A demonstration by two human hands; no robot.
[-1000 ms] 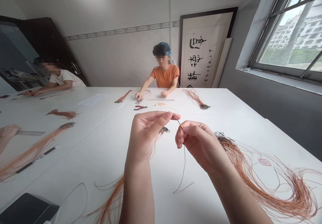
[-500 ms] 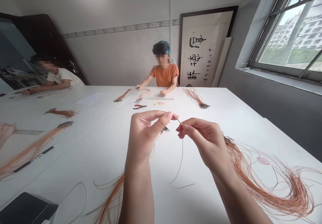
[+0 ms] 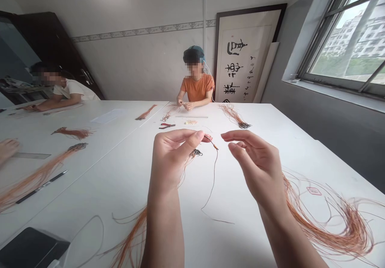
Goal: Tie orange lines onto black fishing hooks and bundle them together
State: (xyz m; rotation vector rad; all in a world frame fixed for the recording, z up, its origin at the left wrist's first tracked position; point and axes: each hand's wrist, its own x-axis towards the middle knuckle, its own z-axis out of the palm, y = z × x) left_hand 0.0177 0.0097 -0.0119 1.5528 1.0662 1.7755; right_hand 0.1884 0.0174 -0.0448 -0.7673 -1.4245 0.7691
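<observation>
My left hand [image 3: 173, 155] is raised over the white table [image 3: 240, 220], thumb and forefinger pinched on the end of a thin dark wire [image 3: 214, 175] that hangs down and curls on the tabletop. A small orange tip shows near the pinch. My right hand [image 3: 255, 161] hovers just right of the wire's tip, fingers apart, holding nothing. Behind my left hand lies a small bundle of orange wires with dark hooked ends [image 3: 195, 153]. A large sheaf of orange wires [image 3: 331, 224] spreads on the table under my right forearm.
A person in an orange shirt [image 3: 197, 87] sits across the table, another [image 3: 64, 91] at the far left. Red pliers [image 3: 167, 126], a ruler [image 3: 192, 116] and more wire bundles [image 3: 234, 117] lie about. A dark box [image 3: 30, 250] sits near left; someone's hand [image 3: 7, 148] rests at the left edge.
My right hand has let go of the wire's tip and moved a little to the right, fingers opening. My left hand keeps its pinch. The person opposite drew both hands together.
</observation>
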